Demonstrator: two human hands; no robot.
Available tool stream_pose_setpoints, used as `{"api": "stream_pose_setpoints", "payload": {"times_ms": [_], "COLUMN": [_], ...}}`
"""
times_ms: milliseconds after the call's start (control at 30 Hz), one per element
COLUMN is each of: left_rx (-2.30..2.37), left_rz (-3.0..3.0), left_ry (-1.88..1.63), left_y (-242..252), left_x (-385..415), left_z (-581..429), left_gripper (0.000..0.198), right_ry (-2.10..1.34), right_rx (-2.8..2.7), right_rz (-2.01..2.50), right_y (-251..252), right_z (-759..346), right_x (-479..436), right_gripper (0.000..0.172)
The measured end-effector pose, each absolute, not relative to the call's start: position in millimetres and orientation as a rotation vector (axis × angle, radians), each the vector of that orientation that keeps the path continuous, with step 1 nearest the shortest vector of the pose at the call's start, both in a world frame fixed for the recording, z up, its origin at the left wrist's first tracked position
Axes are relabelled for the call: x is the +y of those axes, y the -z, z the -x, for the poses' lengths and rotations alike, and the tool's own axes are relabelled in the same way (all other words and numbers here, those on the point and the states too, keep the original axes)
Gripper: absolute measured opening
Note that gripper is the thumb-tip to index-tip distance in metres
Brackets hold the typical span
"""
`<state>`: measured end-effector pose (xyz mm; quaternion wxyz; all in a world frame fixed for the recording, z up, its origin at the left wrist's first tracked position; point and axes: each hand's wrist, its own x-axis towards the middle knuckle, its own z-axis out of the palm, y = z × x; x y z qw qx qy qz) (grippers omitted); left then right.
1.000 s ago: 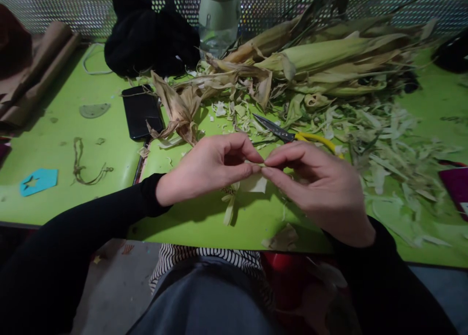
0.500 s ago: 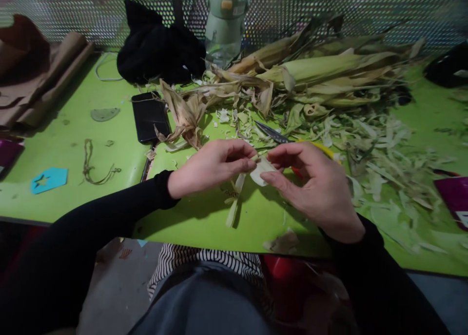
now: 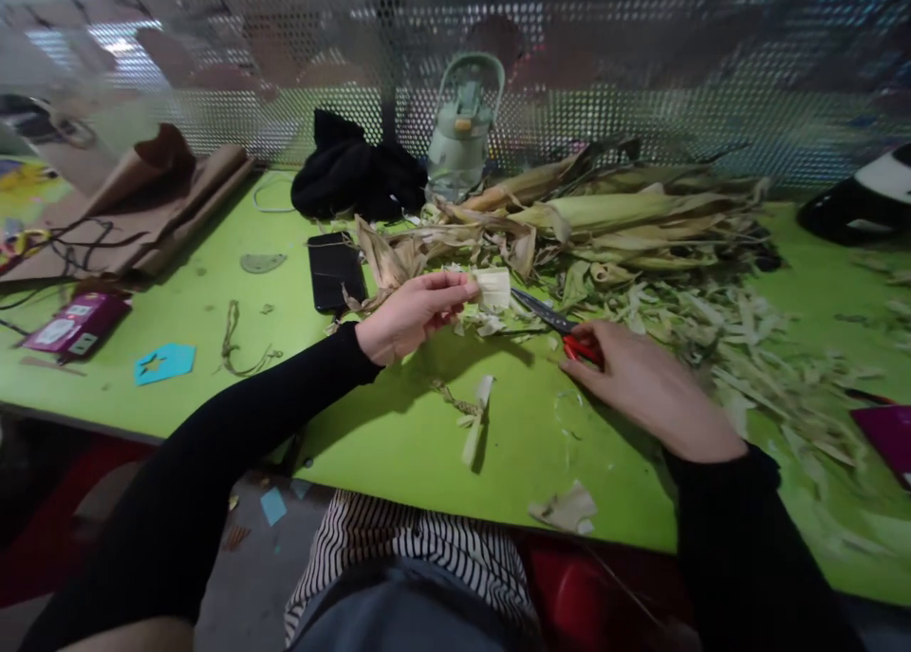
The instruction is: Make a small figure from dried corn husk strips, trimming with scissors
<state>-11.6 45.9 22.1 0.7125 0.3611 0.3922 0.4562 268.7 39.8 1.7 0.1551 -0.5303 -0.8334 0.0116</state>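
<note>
Between the thumb and fingers of my left hand (image 3: 421,312) is a pale piece of corn husk (image 3: 493,289), held up above the table. My right hand (image 3: 644,377) grips the red handle of a pair of scissors (image 3: 547,312). Their dark blades point up and left, with the tips close to the husk piece. Whether the blades are parted is hard to see. Below my hands a small braided husk piece (image 3: 466,410) with a pale strip lies on the green table (image 3: 413,453). A loose husk scrap (image 3: 566,510) rests by the front edge.
Dried corn husks (image 3: 604,211) are heaped at the back, with shredded strips (image 3: 775,367) to the right. A green bottle (image 3: 462,139), black cloth (image 3: 356,173), phone (image 3: 336,272), blue tag (image 3: 165,363), brown paper (image 3: 163,206) and purple box (image 3: 78,325) stand or lie further left.
My right hand has let go of the husk piece and taken hold of the scissors. My left hand keeps the husk piece and has raised it. The camera view has tilted up.
</note>
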Motion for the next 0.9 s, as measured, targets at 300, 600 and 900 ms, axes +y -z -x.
{"api": "stream_pose_setpoints", "payload": {"times_ms": [300,600,900], "left_rx": [0.776,0.755,0.730], "left_rz": [-0.608,-0.571,-0.526], "left_ry": [-1.140,-1.213,-1.288], "left_y": [-29.5,-35.2,-33.8], "left_x": [56.7,57.3,62.8], "left_z": [18.5,22.8,26.8], "left_gripper": [0.013,0.016,0.020], "right_ry": [-0.276,0.095,0.056], "right_rx": [-2.403,-2.513,-2.338], "right_rz": [1.288,1.216,1.514], "right_y": [-10.6,-7.7,-10.2], "right_z": [-287.5,-293.5,-285.0], "right_x": [43.4,60.2,43.9], "right_gripper": [0.014,0.013,0.014]}}
